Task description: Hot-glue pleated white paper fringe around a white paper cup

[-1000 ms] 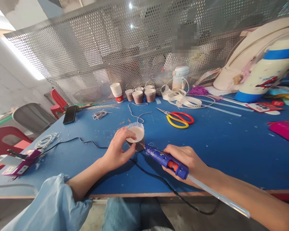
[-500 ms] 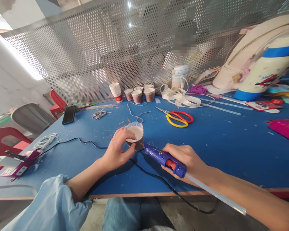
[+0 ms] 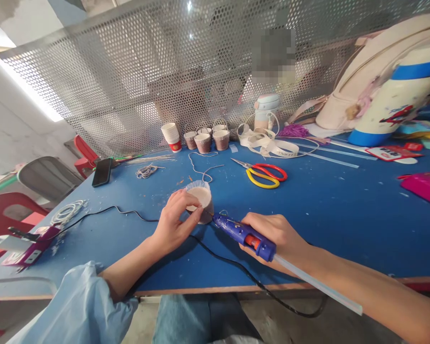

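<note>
My left hand [image 3: 177, 220] is closed on the near left side of a small cup [image 3: 207, 211], its thumb and fingertips meeting at the rim. The cup has a pale inside, a brownish outer wall and a whitish frill along its far edge. Wrapped in my right hand [image 3: 272, 234] is a blue hot glue gun [image 3: 236, 230], its nozzle close against the cup's right side. I cannot tell whether the tip touches the wall. A long clear glue stick [image 3: 318, 285] sticks out of the gun's back end.
Scissors [image 3: 263, 174] with red and yellow handles lie beyond the gun. Several brown-wrapped cups [image 3: 202, 143], stacked paper cups [image 3: 171, 137] and white ribbon [image 3: 268, 145] line the back. A black cord [image 3: 232, 262] crosses the blue table [image 3: 329, 215]. A phone [image 3: 102, 172] and power strip [image 3: 32, 248] are left.
My left thumb has moved up from the cup's side to the rim, close to the fingertips. The glue gun has stayed almost in place beside the cup.
</note>
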Demonstrator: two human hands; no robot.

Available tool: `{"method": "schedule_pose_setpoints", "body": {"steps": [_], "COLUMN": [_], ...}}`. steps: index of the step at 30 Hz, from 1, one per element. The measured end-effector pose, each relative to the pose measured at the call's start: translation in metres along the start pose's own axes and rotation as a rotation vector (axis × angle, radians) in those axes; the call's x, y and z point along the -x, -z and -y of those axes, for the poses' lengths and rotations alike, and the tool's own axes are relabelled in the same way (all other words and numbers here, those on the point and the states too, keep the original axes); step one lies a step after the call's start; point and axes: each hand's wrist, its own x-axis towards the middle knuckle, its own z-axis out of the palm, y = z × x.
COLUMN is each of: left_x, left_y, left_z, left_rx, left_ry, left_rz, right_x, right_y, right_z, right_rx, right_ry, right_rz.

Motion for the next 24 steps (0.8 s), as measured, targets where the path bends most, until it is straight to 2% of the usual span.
{"method": "schedule_pose_setpoints", "body": {"steps": [6, 12, 14, 16, 19, 21, 24], "left_x": [-0.001, -0.003, -0.003, -0.002, -0.002, -0.001, 0.000], "left_y": [0.001, 0.003, 0.003, 0.003, 0.003, 0.003, 0.004], "left_z": [-0.002, -0.004, -0.003, -0.003, -0.002, -0.001, 0.001], "left_rx": [-0.005, -0.023, -0.038, -0.048, -0.076, -0.097, -0.123], "left_ry": [-0.018, -0.057, -0.070, -0.091, -0.121, -0.126, -0.132], "left_rz": [0.007, 0.009, 0.011, 0.013, 0.031, 0.045, 0.060], "right_x": [0.002, 0.001, -0.002, -0.009, -0.025, -0.037, -0.049], "right_y": [0.001, 0.008, 0.012, 0.016, 0.017, 0.016, 0.015], "right_z": [0.000, 0.004, 0.008, 0.010, 0.001, -0.013, -0.031], "right_rx": [-0.009, -0.064, -0.081, -0.074, -0.073, -0.082, -0.123], "right_ry": [0.001, 0.011, -0.081, -0.254, -0.503, -0.568, -0.587], "right_rz": [0.013, -0.059, -0.093, -0.114, -0.064, -0.023, 0.062]}}
